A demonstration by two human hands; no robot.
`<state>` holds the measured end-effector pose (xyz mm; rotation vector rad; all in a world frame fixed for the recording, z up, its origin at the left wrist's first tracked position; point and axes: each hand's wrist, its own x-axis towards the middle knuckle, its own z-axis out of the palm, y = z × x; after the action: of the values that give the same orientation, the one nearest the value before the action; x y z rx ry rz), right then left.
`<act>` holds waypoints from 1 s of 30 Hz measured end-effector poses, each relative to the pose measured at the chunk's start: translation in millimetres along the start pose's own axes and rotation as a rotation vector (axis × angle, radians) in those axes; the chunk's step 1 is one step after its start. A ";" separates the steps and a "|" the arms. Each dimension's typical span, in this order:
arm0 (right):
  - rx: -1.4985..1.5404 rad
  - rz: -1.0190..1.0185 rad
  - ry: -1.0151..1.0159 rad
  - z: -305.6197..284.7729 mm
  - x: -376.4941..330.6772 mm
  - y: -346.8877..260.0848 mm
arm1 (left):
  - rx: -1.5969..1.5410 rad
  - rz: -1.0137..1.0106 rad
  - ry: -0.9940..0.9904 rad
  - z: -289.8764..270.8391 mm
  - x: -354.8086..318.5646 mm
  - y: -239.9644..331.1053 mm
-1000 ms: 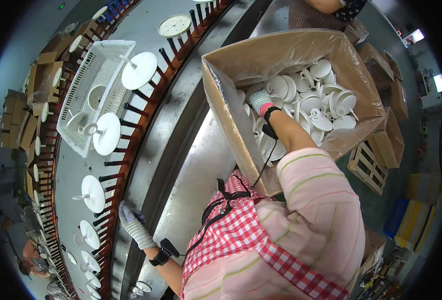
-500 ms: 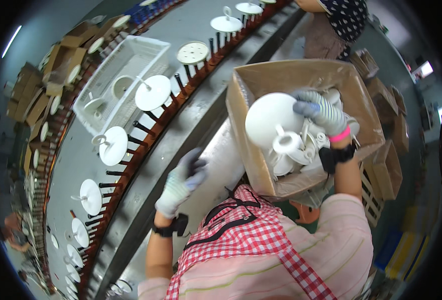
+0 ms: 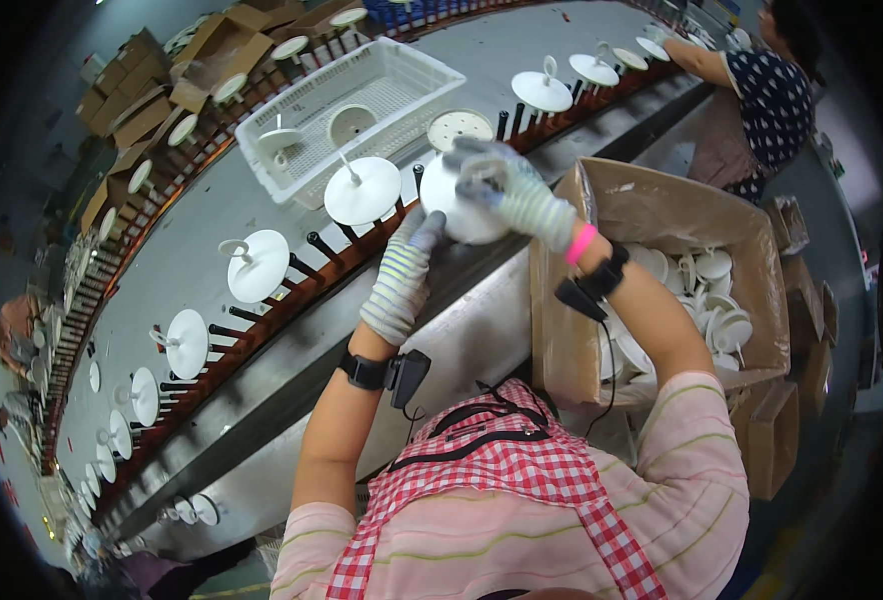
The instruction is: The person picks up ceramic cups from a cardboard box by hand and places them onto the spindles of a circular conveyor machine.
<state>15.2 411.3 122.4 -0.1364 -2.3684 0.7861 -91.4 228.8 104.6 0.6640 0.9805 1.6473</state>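
Observation:
Over the conveyor's near edge I hold a white disc point(image 3: 454, 208), a round plate like the others with ring handles. My right hand point(image 3: 522, 190), in a striped glove with grey fingertips, is closed at its upper right side; motion blurs the fingers, which cover any ring on it. My left hand point(image 3: 407, 262), gloved likewise, has its fingertips at the disc's lower left rim, with some fingers hidden. Just behind sits a cream disc with small holes point(image 3: 460, 128). Left of my hands, a white ring-handled disc point(image 3: 363, 190) rests on the dark pegs point(image 3: 320, 243).
A curved conveyor carries several similar discs on pegs. Inside the loop, a white plastic basket point(image 3: 292, 185) holds a few pieces. A lined cardboard box point(image 3: 562, 340) with many white parts stands at my right. Another person point(image 3: 777, 110) works at the far right; cartons point(image 3: 227, 45) stand behind.
My right hand has come out of the box leftward to the conveyor, bringing a large white disc. My left hand has risen to its rim. The view has shifted.

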 end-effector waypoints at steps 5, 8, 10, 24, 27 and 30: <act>-0.163 0.532 0.162 25.9 57.0 82.9 | 0.156 0.059 0.175 -13.1 2.2 5.4; -0.242 0.599 0.057 42.9 70.3 86.4 | 0.416 0.091 0.288 -29.6 26.0 7.4; -0.272 0.625 0.002 59.9 74.2 79.6 | 0.731 0.156 0.410 -37.1 44.5 23.4; -0.241 0.440 -0.306 110.8 124.9 68.1 | 1.377 -0.178 0.675 -72.0 128.5 54.6; -0.434 0.424 -0.508 130.5 145.6 38.5 | 1.297 -0.238 0.779 -96.1 112.8 56.6; -0.355 0.424 -0.419 142.7 148.9 48.7 | 1.375 -0.156 0.832 -107.1 112.1 56.1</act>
<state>-193.3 421.1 85.8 -0.7014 -2.9139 0.6131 -239.1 300.9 92.7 0.6886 2.7483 0.8647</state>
